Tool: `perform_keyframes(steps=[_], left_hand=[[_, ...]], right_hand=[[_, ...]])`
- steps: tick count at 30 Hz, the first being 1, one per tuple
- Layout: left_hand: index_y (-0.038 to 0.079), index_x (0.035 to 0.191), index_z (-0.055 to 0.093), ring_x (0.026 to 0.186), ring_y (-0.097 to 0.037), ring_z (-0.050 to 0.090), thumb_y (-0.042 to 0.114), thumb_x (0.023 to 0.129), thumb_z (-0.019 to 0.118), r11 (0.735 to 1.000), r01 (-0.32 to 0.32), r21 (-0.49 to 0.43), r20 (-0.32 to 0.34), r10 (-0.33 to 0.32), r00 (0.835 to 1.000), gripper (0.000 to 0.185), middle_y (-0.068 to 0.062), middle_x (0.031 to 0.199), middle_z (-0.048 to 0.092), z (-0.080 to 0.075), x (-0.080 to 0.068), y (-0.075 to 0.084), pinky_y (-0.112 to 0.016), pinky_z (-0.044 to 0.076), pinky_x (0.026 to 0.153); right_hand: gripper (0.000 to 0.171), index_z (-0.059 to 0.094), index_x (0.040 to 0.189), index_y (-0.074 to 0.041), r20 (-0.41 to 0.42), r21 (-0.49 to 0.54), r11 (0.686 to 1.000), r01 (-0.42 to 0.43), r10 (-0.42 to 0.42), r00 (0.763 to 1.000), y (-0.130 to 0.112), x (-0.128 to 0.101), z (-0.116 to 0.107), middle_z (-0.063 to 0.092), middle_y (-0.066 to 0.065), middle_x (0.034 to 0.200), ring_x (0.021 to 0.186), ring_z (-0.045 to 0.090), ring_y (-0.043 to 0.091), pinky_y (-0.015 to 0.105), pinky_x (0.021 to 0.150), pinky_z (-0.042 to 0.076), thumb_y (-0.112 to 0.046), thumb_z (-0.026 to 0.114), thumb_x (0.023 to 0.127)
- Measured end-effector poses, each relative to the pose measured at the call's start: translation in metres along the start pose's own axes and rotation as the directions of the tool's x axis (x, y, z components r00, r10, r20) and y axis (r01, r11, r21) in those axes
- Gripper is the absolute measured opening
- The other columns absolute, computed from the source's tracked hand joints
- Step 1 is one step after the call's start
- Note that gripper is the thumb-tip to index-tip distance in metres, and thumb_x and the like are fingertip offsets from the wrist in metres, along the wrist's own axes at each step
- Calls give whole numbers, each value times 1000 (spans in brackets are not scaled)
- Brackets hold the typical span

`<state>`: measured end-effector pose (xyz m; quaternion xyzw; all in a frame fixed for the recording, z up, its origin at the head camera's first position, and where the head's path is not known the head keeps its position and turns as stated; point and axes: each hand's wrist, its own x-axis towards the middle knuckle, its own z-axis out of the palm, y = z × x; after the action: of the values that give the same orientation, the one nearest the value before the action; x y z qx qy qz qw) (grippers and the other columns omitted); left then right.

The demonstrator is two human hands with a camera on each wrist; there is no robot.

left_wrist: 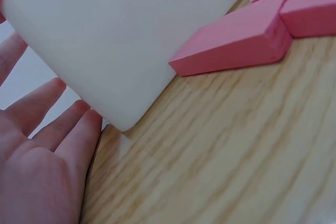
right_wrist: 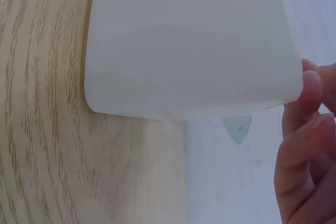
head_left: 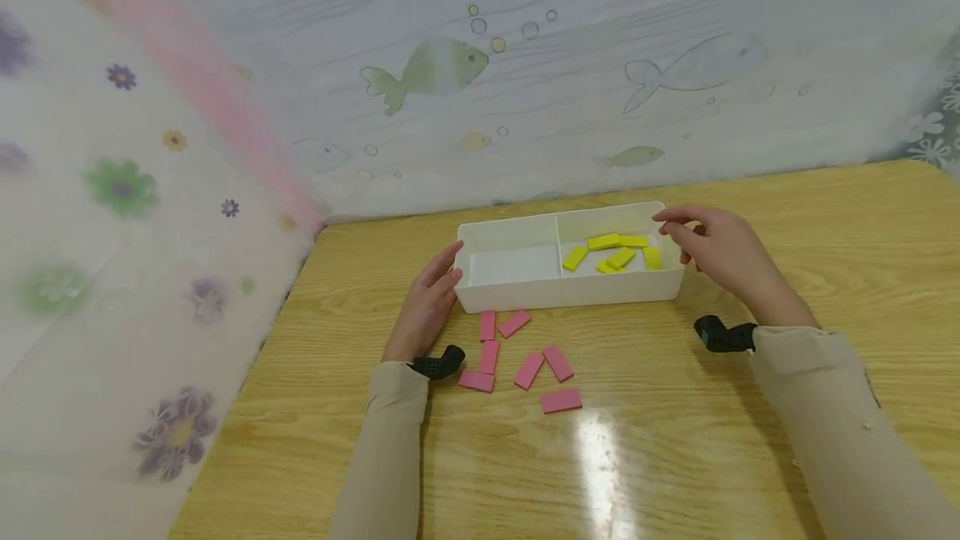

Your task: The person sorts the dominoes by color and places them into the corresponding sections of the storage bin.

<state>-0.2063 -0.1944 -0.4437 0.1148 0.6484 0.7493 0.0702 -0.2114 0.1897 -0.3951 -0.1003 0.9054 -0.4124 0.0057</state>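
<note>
A white two-compartment box (head_left: 506, 297) stands on the table in the head view. Several yellow blocks (head_left: 621, 257) lie in its right compartment; the left one holds nothing visible. My left hand (head_left: 426, 307) rests against the left end of the box with fairly straight fingers, which touch the end wall (left_wrist: 105, 40) in the left wrist view. At the far right corner, my right hand (head_left: 723, 252) pinches the rim between thumb and bent fingers. The right wrist view shows those fingers (right_wrist: 296, 156) at the corner of the box wall (right_wrist: 194, 45).
Several pink blocks (head_left: 528, 369) lie scattered on the wooden table (head_left: 637, 457) in front of the box, some close to the left wrist. Behind the table hangs a fish-patterned backdrop (head_left: 555, 107); a flowered sheet (head_left: 112, 273) lines the left side.
</note>
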Motion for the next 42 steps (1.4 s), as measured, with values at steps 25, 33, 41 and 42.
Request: perform_keyframes(steps=[25, 33, 41, 42], left_hand=[[7, 140, 27, 133, -25, 16, 5, 94, 41, 999, -8, -47, 19, 9, 1000, 48, -4, 146, 20, -2, 2, -2, -43, 15, 105], [11, 138, 34, 132, -18, 20, 6, 94, 42, 999, 40, -35, -38, -41, 998, 45, 2, 143, 24, -9, 3, -9, -38, 22, 104], [10, 137, 35, 129, -24, 26, 9, 93, 46, 999, 31, 11, -43, -31, 999, 45, -3, 143, 27, -13, 3, -8, -39, 27, 101], [9, 136, 36, 129, -25, 26, 10, 93, 46, 999, 29, 26, -41, -28, 999, 44, -5, 142, 27, -14, 3, -7, -39, 28, 101]], right_hand=[[72, 11, 142, -1, 145, -93, 992, -91, 103, 984, 6, 6, 10, 26, 25, 139, 121, 31, 42, 56, 93, 29, -46, 36, 92], [62, 3, 144, -11, 204, -15, 995, -103, 104, 974, 8, 6, 18, 20, 22, 143, 125, 25, 42, 58, 93, 27, -23, 35, 93], [59, -4, 144, -17, 188, 62, 991, -122, 109, 976, 12, 8, 24, 6, 14, 148, 131, 9, 38, 58, 99, 15, -19, 26, 93], [59, -5, 144, -18, 185, 66, 990, -124, 110, 977, 12, 8, 24, 6, 14, 148, 131, 8, 38, 58, 99, 14, -18, 25, 93]])
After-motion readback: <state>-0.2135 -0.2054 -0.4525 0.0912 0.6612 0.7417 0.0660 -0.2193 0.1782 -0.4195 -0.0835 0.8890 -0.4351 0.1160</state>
